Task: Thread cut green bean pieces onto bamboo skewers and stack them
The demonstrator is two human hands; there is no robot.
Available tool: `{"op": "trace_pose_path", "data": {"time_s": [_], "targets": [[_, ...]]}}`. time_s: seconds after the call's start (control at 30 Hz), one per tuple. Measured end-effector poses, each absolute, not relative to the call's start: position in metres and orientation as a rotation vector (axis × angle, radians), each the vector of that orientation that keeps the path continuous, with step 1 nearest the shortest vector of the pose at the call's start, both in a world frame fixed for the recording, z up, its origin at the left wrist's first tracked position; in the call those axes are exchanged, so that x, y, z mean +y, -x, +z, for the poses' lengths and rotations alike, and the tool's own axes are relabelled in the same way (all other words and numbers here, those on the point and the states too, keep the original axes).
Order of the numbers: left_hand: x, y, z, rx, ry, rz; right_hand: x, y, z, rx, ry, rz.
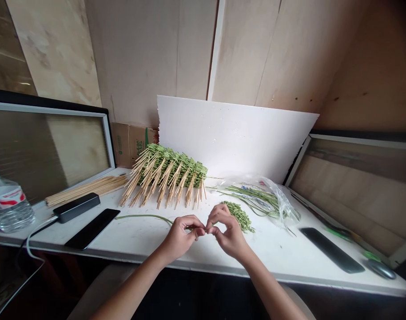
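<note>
Bottle: clear liquid was held in one clear plastic bottle (10,206).
Stem: one long, thin green stem (143,216) was laid over the white table (133,242), long axis left-right, free end pointed left.
Left hand (180,235): the stem was pinched by thumb and fingers.
Right hand (230,233): thumb and forefinger were pressed together; anything between could not be told.
Bag: several green stems (256,203) were partly covered by one clear plastic bag (284,200).

Soft, even light brightens the white table (272,251) and the pale board (238,135) at one o'clock, while the corner at two and the space beneath the table at six lie dark; small glints streak the panel (9,51) at ten, and wide-angle distortion stretches the edges, where detail softens
</note>
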State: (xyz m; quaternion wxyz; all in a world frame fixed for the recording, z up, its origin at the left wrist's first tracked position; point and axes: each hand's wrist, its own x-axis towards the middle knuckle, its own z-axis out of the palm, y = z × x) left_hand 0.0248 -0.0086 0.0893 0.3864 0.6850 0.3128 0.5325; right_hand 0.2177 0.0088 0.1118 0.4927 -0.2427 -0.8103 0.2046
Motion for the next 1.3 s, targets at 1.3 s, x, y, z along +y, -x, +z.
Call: {"op": "trace_pose_path", "data": {"time_s": [1.3], "targets": [[0.003,-0.023,0.073,0.852,-1.367,1.312,0.021,-0.243,0.124,-2.144,0.79,0.839]]}}
